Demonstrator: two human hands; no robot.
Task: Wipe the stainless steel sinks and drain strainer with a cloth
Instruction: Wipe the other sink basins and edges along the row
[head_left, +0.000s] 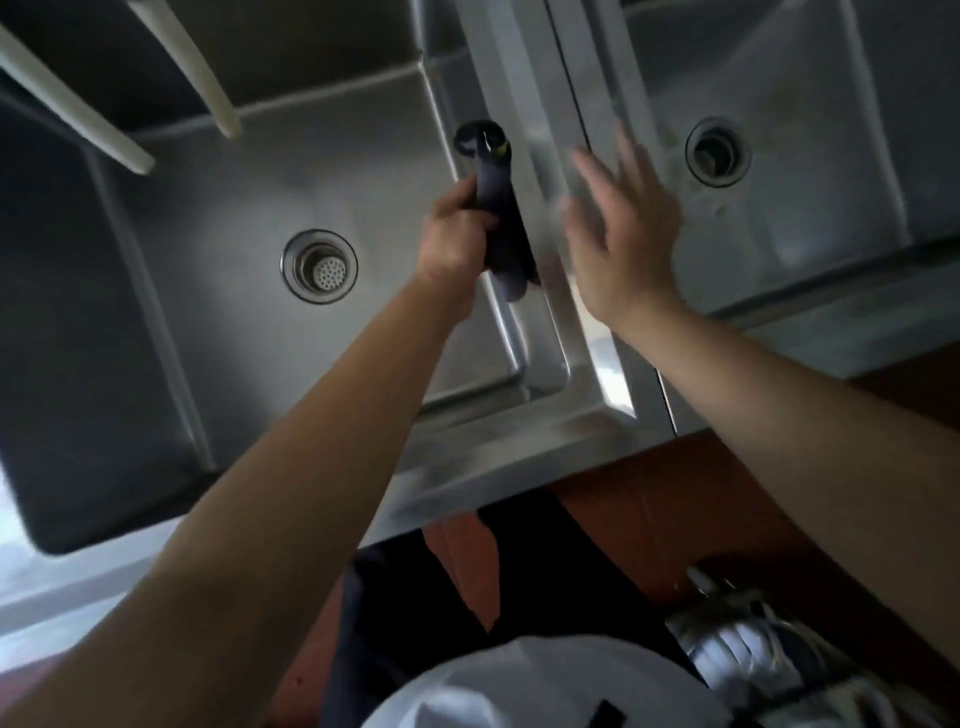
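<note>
Left hand (452, 234) is gripping the dark bunched cloth (501, 228) beside the steel sink divider (550, 312); right hand (618, 228) is hovering spread — advisable: flatten the cloth, wipe firmly.

Place: commercial-type kitchen, wash-up area.
Evidence 1: two deep stainless steel sinks side by side, left sink (218, 218) and right sink (810, 208), w/ steel rim between.
Evidence 2: perforated drain strainer (320, 266) in left basin; open drain (718, 151) in right.
Evidence 3: red-brown floor (623, 519) below steel front edge.
</note>
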